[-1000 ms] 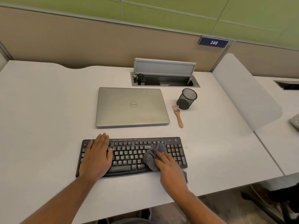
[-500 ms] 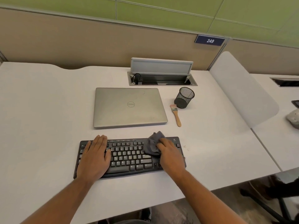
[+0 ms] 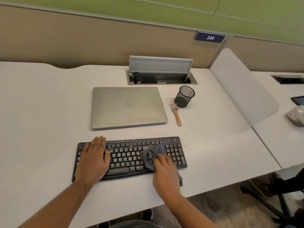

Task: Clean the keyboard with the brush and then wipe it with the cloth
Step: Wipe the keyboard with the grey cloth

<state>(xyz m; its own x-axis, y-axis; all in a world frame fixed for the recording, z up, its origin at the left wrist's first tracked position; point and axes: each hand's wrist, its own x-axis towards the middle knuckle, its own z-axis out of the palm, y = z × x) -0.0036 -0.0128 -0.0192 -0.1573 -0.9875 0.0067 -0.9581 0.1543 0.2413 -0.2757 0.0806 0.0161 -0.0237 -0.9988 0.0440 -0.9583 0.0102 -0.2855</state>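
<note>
While my left hand (image 3: 93, 160) lies flat, fingers straight, on the black plastic keyboard (image 3: 130, 157) at the white desk's (image 3: 41, 112) near edge, my right hand (image 3: 166, 173) presses the crumpled grey cloth (image 3: 150, 156) onto the keys, fingers over it; the wooden-handled brush (image 3: 176, 114) lies beside the closed silver laptop (image 3: 128, 106).

1. Two bare forearms are seen, each ending in a bare hand: the left hand (image 3: 93, 159) and the right hand (image 3: 166, 173).
2. No sleeves, rings, watches or bands are seen on either forearm or hand.
3. Below the hands, dark clothing (image 3: 131, 224) is glimpsed at the bottom edge.
</note>
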